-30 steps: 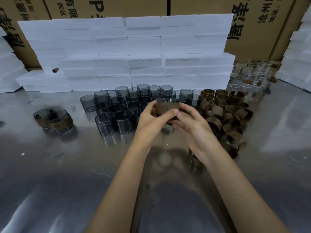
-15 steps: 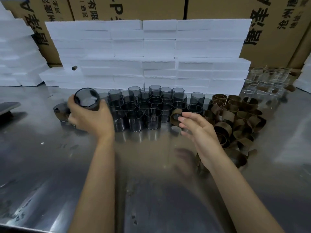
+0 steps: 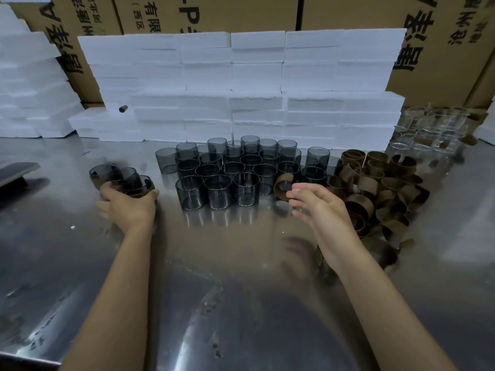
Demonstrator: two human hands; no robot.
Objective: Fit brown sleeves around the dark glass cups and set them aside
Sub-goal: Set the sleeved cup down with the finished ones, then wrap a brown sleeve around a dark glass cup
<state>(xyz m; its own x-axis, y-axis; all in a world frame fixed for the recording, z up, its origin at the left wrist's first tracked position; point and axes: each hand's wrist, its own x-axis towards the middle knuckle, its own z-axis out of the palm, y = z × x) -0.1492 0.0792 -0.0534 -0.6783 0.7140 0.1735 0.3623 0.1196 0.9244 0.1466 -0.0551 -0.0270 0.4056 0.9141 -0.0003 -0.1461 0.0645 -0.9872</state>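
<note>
Head view: wide steel table [image 3: 241, 303], glossy and reflective, so likely slick under glass; plenty of bare room in the near half for both forearms, far less toward the back. Behind, white foam blocks [image 3: 241, 84] stacked as a wall against printed cardboard cartons [image 3: 348, 12], closing off the far edge; more foam at far left, plus a flat dark object [image 3: 16, 170] near the left edge, unidentified. Mid-table, cluster of bare dark glass cups [image 3: 235, 172], packed rim to rim and touching; probably rigid, smooth, breakable and fairly light, so best taken round the wall from the front row, lifted straight up to spare the neighbours. Right of that, loose heap of brown sleeves [image 3: 375, 188], curled open bands, seemingly thin, springy and nearly weightless, easily pinched by an edge yet apt to tangle or snag. Beyond, at the right rear corner, clear glass cups [image 3: 428, 129], well apart from the work. Left of the cluster, small set-aside group of sleeved cups [image 3: 117, 178], with free steel all around. Left hand [image 3: 128, 207] there, fingers curled round the nearest sleeved cup [image 3: 139, 186], low at the table; contact with the surface not discernible. Right hand [image 3: 318, 207] just beside a stray sleeve [image 3: 284, 186] at the cluster's front right corner, fingers loose and lightly bent, grasping nothing.
</note>
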